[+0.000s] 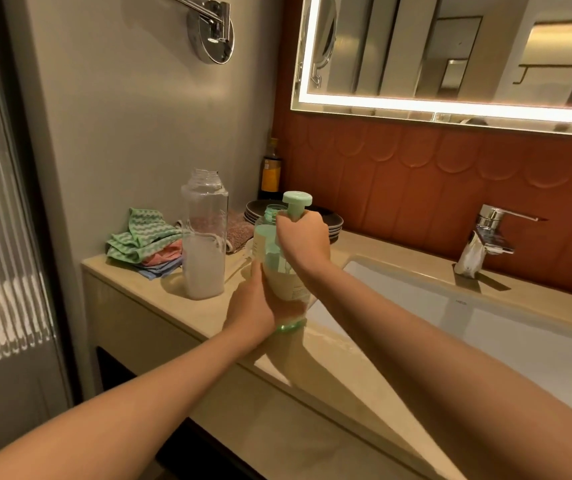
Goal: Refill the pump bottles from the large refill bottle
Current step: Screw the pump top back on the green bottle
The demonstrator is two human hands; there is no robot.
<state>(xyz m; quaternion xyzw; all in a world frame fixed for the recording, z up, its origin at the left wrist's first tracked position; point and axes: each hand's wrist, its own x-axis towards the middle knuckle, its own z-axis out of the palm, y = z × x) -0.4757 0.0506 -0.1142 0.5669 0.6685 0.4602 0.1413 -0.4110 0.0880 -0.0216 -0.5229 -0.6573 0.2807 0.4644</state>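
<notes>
**A:** Where is the pump bottle (284, 282) right now?

**B:** At the left edge of the sink (416, 299), leaning a little. I can't tell whether its base rests on the surface (132, 282) or hangs just above it. The left grip (253, 306) is wrapped round the lower body. The right grip (300, 237) is clenched round the stem under the mint pump head (297, 199).

**A:** Is the pump seated?

**B:** Hard to say. A green threaded neck shows just beside the pump head, on the side away from the sink, so I'd judge it off or only half in.

**A:** How should this step be handled?

**B:** Hold the body firm and upright, and move only the top hand. Keep the pump straight along the neck, so the tube doesn't snag or drip.

**A:** How does the bottle look?

**B:** It's see-through with a pale label and a green base. The refill bottle (204, 244) stands uncapped further left of the sink, with cloudy white liquid in its lower part.
</notes>
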